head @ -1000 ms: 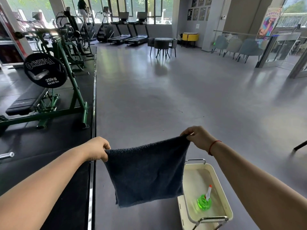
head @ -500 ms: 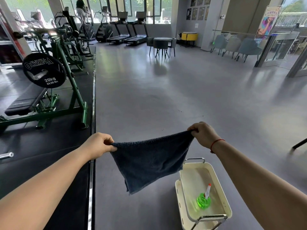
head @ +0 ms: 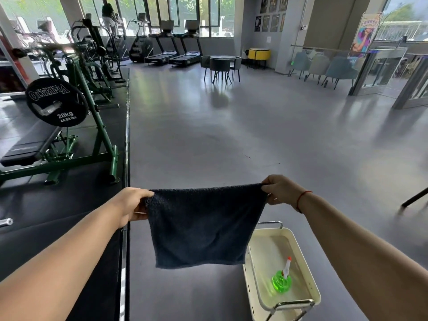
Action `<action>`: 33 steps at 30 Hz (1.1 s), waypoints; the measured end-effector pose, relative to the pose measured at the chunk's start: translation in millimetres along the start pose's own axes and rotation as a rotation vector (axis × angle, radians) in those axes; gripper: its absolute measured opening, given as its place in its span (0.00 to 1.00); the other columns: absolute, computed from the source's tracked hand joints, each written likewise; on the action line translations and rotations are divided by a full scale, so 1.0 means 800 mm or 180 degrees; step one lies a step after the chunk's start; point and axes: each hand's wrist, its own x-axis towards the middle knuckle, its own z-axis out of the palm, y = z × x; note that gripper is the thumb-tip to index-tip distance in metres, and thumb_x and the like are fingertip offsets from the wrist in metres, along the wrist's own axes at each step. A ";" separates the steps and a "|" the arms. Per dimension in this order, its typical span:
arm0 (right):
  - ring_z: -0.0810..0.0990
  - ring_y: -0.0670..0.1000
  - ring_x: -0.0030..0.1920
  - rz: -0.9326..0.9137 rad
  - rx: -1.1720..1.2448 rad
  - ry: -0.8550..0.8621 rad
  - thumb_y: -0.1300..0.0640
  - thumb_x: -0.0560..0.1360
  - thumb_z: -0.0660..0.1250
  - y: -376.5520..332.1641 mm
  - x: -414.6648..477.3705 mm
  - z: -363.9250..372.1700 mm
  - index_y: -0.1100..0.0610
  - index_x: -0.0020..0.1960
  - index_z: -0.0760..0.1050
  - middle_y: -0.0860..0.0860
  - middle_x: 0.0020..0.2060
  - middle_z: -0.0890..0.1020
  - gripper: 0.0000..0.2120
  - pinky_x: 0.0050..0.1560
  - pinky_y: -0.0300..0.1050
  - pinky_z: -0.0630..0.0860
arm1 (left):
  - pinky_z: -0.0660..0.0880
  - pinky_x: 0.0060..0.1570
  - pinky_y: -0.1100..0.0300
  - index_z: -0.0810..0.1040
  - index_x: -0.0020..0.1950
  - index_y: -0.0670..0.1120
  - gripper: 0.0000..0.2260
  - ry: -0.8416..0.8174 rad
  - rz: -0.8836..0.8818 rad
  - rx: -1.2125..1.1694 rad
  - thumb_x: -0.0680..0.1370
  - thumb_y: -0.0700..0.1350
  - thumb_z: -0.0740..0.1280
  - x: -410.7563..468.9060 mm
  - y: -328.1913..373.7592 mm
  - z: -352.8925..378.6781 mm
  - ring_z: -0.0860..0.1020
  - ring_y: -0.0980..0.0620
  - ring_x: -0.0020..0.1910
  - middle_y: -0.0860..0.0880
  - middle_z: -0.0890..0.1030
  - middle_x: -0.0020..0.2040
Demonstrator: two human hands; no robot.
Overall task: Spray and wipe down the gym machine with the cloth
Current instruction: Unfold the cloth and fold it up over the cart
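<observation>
- Dark blue cloth [head: 203,228] hangs stretched between the hands, left hand [head: 134,203] and right hand [head: 280,189] each pinching a top corner, well apart.
- Green spray bottle [head: 281,282] stands in the white cart [head: 306,262], below the nearer right hand.
- Gym machine [head: 105,137] lies ahead-left.

The cloth [head: 203,225] is hanging between the left hand [head: 133,205] and right hand [head: 281,189]. Below and right of it, a spray bottle [head: 282,280] is standing in a cart tray [head: 269,251]. A plate-loaded bench machine [head: 69,163] is sitting far left.
</observation>
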 end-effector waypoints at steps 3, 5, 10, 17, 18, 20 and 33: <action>0.82 0.54 0.33 0.0001 0.0107 0.0307 0.66 0.78 0.64 -0.010 -0.008 0.024 0.60 0.43 0.77 0.57 0.36 0.81 0.06 0.39 0.47 0.83 | 0.76 0.38 0.54 0.78 0.42 0.43 0.09 0.0223 -0.0050 -0.0295 0.81 0.38 0.64 -0.007 0.008 0.029 0.77 0.48 0.35 0.47 0.79 0.32; 0.83 0.54 0.32 -0.0081 0.0262 0.0290 0.66 0.77 0.65 -0.023 -0.016 0.040 0.62 0.43 0.78 0.56 0.36 0.82 0.05 0.37 0.47 0.83 | 0.76 0.36 0.55 0.78 0.42 0.43 0.08 0.0128 -0.0060 -0.0517 0.80 0.38 0.65 -0.014 0.015 0.048 0.78 0.49 0.34 0.48 0.80 0.30; 0.85 0.56 0.34 -0.0454 0.0358 0.0002 0.61 0.76 0.71 -0.058 -0.035 0.081 0.59 0.42 0.79 0.57 0.36 0.85 0.04 0.43 0.52 0.84 | 0.81 0.35 0.57 0.78 0.42 0.42 0.06 -0.0372 0.0155 -0.0356 0.78 0.36 0.70 -0.037 0.025 0.093 0.82 0.51 0.32 0.46 0.83 0.33; 0.86 0.56 0.36 -0.0845 0.0220 -0.0031 0.60 0.73 0.75 -0.084 -0.062 0.110 0.58 0.43 0.81 0.57 0.36 0.85 0.03 0.40 0.48 0.84 | 0.83 0.38 0.56 0.81 0.50 0.35 0.05 -0.0535 0.0414 -0.0034 0.79 0.36 0.69 -0.053 0.020 0.121 0.86 0.45 0.41 0.39 0.86 0.43; 0.86 0.55 0.35 -0.0875 0.0106 -0.0001 0.60 0.73 0.75 -0.085 -0.064 0.111 0.58 0.43 0.81 0.56 0.36 0.85 0.03 0.40 0.47 0.84 | 0.82 0.37 0.57 0.81 0.51 0.34 0.05 -0.0555 0.0431 0.0006 0.80 0.36 0.68 -0.055 0.018 0.122 0.86 0.45 0.41 0.38 0.86 0.44; 0.85 0.52 0.34 -0.0930 -0.0096 0.0075 0.58 0.73 0.75 -0.085 -0.067 0.112 0.58 0.43 0.82 0.54 0.35 0.85 0.04 0.40 0.47 0.84 | 0.82 0.37 0.57 0.82 0.51 0.34 0.06 -0.0569 0.0450 0.0050 0.80 0.35 0.67 -0.058 0.016 0.123 0.86 0.44 0.40 0.38 0.86 0.44; 0.81 0.48 0.46 -0.1371 -0.1325 -0.0185 0.48 0.71 0.75 -0.091 -0.075 0.122 0.52 0.54 0.83 0.48 0.45 0.85 0.15 0.48 0.44 0.78 | 0.83 0.43 0.52 0.81 0.55 0.31 0.29 -0.1063 -0.0086 -0.0377 0.85 0.53 0.50 -0.065 0.019 0.106 0.85 0.38 0.46 0.33 0.85 0.47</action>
